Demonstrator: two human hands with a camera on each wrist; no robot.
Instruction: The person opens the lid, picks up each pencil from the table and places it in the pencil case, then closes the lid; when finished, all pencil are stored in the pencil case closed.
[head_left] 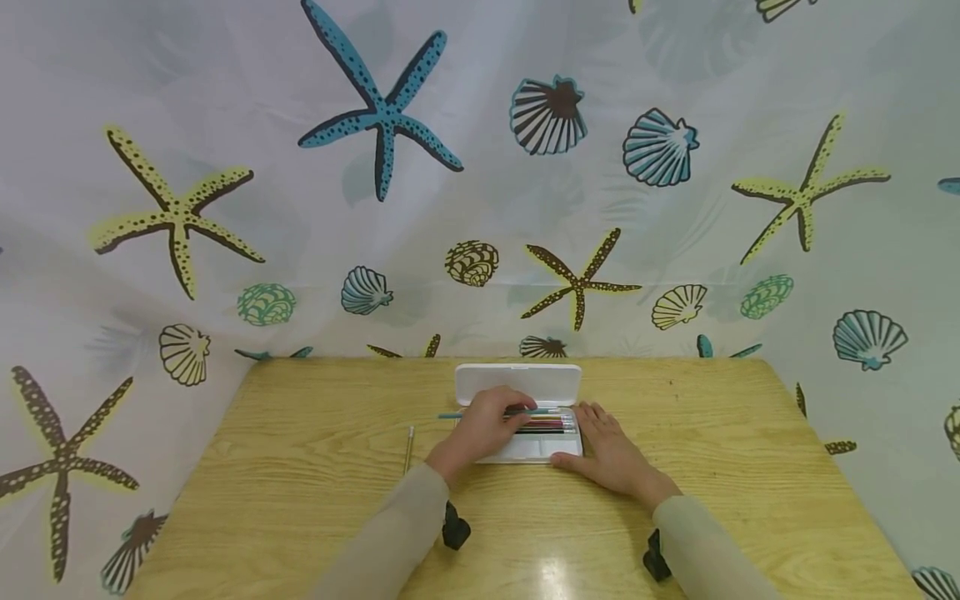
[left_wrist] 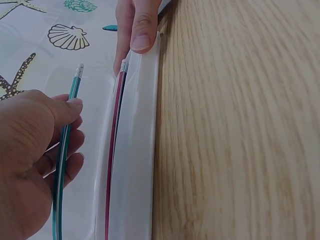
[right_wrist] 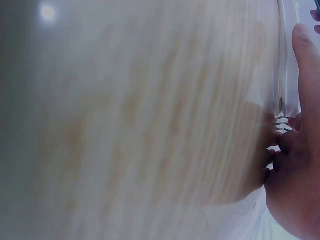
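My left hand pinches a teal pencil with a white eraser between thumb and fingers, above the white pencil case. The pencil lies crosswise, its left end sticking out past the case. Inside the case are several pencils, among them a red one; my left hand hides part of them. At the case's right end, my right hand rests with fingers extended along the side and its thumb against the front corner. The case's lid stands raised at the back.
A gold-coloured pencil lies on the wooden table to the left of the case, partly behind the left sleeve. Behind the table hangs a curtain printed with starfish and shells.
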